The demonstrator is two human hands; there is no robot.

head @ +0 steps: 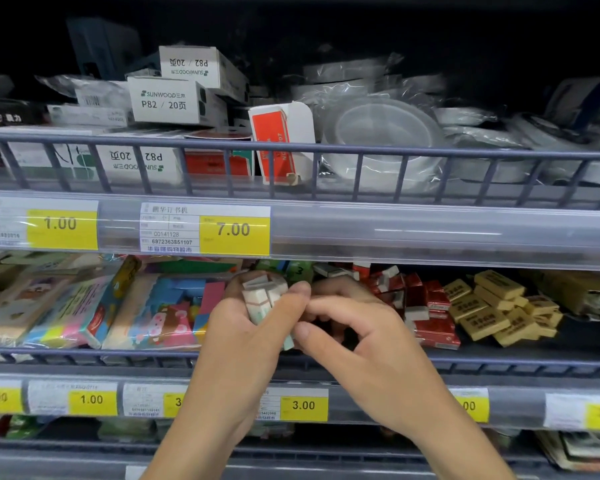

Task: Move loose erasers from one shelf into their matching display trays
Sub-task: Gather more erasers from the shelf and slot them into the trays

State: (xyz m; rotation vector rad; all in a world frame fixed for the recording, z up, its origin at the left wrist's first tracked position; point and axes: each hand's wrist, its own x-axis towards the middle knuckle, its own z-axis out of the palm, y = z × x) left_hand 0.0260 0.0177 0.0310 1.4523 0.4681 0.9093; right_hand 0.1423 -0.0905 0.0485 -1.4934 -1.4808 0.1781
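At centre frame, above the middle shelf (499, 358), the left hand (243, 327) grips a bundle of white erasers (260, 296), thumb curled over them. Touching it, the right hand (361, 344) has its fingers (329, 306) curled toward the bundle. Right of them lie red erasers (430, 306) and yellow erasers (499, 306).
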